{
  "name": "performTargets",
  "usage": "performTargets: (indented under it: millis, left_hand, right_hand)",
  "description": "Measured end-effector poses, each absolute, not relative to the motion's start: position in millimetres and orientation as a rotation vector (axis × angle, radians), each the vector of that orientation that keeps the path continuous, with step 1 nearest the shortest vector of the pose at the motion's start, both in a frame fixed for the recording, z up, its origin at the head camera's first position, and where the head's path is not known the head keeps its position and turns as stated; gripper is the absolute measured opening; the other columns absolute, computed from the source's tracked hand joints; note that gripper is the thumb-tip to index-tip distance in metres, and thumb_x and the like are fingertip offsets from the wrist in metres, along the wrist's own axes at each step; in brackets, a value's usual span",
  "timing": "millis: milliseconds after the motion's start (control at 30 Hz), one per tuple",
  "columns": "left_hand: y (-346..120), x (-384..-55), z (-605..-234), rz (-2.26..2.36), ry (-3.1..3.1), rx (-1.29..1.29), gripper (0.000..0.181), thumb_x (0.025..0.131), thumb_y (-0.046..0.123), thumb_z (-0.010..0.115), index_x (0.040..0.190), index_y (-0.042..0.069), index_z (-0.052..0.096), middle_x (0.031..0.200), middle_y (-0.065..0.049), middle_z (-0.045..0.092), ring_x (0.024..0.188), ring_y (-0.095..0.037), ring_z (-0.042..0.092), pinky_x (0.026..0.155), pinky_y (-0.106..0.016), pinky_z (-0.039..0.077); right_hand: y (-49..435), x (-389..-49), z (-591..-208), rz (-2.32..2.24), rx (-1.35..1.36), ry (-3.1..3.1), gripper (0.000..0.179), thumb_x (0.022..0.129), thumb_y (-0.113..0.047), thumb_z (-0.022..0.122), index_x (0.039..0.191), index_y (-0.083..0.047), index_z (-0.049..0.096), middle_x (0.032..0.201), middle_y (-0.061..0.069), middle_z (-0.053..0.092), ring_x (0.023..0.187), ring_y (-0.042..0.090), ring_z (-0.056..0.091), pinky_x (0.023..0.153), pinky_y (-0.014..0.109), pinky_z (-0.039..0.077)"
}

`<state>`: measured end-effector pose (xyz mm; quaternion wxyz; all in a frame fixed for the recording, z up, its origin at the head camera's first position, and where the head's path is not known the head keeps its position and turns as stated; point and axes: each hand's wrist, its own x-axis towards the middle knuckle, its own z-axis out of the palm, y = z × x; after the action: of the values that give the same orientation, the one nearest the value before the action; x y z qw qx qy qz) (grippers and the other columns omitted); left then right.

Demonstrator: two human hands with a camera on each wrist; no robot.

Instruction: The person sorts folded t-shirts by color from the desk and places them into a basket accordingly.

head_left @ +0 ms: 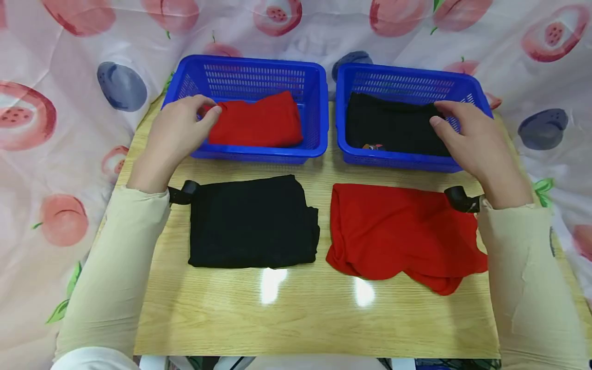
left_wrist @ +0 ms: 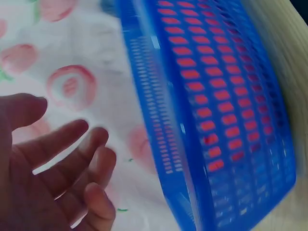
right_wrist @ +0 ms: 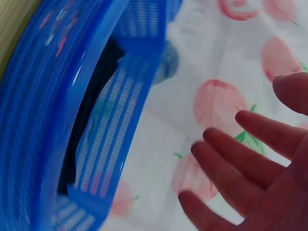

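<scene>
My left hand [head_left: 185, 123] hovers over the left end of a blue plastic basket [head_left: 319, 108], where a folded red cloth [head_left: 259, 123] lies. The left wrist view shows its fingers [left_wrist: 98, 163] loosely bent and apart, holding nothing. Above the right end of a second blue basket [head_left: 393, 159] is my right hand [head_left: 472, 133], its fingers [right_wrist: 245, 159] spread with nothing between them. Folded black fabric [head_left: 393, 126] with a small coloured print lies inside that basket. Nearer to me on the table are a folded black cloth [head_left: 250, 223] and a loosely folded red cloth [head_left: 402, 231].
The light wood table [head_left: 314, 324] carries both baskets side by side along its back edge. A fruit-printed curtain [head_left: 305, 25] hangs behind and at both sides. Cables and table legs show below the front edge.
</scene>
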<state>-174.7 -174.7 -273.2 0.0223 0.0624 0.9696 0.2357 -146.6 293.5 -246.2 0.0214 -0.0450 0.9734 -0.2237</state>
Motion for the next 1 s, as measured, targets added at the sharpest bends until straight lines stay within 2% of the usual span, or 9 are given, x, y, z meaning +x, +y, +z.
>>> performTargets:
  millis: [67,200,300,400,600,767,900,1000]
  left_hand:
    - [-176,-168,-274,0.849,2.966,0.168,0.051,0.09,0.052,0.032,0.121,0.019,0.054,0.095,-0.006,0.057,0.086,-0.024,0.049,0.079,-0.041,0.038]
    - [-183,-151,-284,1.01,2.883,0.128,0.05,0.088,0.056,0.033,0.115,0.02,0.055,0.09,-0.004,0.059,0.079,-0.02,0.052,0.07,-0.036,0.04]
    - [-191,-139,-296,1.093,2.834,0.097,0.051,0.087,0.057,0.035,0.114,0.019,0.055,0.091,-0.004,0.059,0.076,-0.02,0.054,0.065,-0.036,0.04]
    - [-200,-131,-311,1.19,2.775,0.058,0.052,0.087,0.057,0.037,0.113,0.016,0.056,0.089,-0.004,0.058,0.072,-0.023,0.053,0.06,-0.035,0.039]
    - [-216,-118,-345,1.417,2.531,-0.035,0.048,0.09,0.048,0.039,0.111,0.009,0.055,0.087,-0.008,0.055,0.067,-0.027,0.053,0.048,-0.028,0.038]
    - [-225,-115,-369,1.801,2.195,0.033,0.045,0.093,0.038,0.043,0.11,-0.003,0.051,0.081,-0.008,0.054,0.057,-0.019,0.05,0.041,-0.024,0.035]
    - [-235,-118,-388,2.239,1.679,0.227,0.034,0.097,0.021,0.036,0.106,-0.009,0.049,0.08,-0.01,0.054,0.055,-0.015,0.047,0.04,-0.022,0.031]
    - [-238,-118,-405,2.388,1.38,0.279,0.032,0.099,0.017,0.03,0.106,-0.006,0.051,0.083,-0.012,0.056,0.059,-0.016,0.049,0.042,-0.021,0.034]
  right_hand:
    - [287,-141,-249,-0.823,-0.077,2.998,0.049,0.092,-0.043,0.038,0.138,-0.026,0.035,0.138,0.006,0.038,0.126,0.029,0.031,0.1,0.052,0.022]
    - [273,-131,-260,-1.054,-0.032,2.953,0.04,0.092,-0.042,0.041,0.131,-0.034,0.043,0.126,-0.001,0.051,0.115,0.02,0.045,0.093,0.043,0.037]
    - [264,-126,-269,-1.266,-0.094,2.886,0.037,0.092,-0.037,0.043,0.128,-0.028,0.048,0.118,0.001,0.056,0.105,0.014,0.052,0.089,0.029,0.042]
    - [253,-122,-280,-1.51,-0.177,2.755,0.035,0.093,-0.032,0.044,0.126,-0.021,0.051,0.112,0.006,0.058,0.098,0.014,0.056,0.084,0.02,0.043]
    - [231,-113,-307,-1.866,-0.26,2.425,0.033,0.093,-0.025,0.047,0.121,-0.01,0.054,0.111,0.014,0.058,0.098,0.025,0.056,0.085,0.028,0.045]
    - [216,-116,-327,-1.958,-0.315,2.266,0.033,0.093,-0.023,0.046,0.12,-0.005,0.053,0.108,0.017,0.058,0.097,0.029,0.056,0.085,0.035,0.045]
    - [204,-121,-338,-1.976,-0.357,2.204,0.035,0.093,-0.025,0.047,0.12,-0.003,0.053,0.106,0.017,0.059,0.096,0.03,0.057,0.083,0.036,0.047]
    - [196,-121,-339,-1.943,-0.357,2.171,0.036,0.093,-0.025,0.046,0.12,-0.002,0.052,0.106,0.016,0.059,0.095,0.03,0.058,0.083,0.039,0.046]
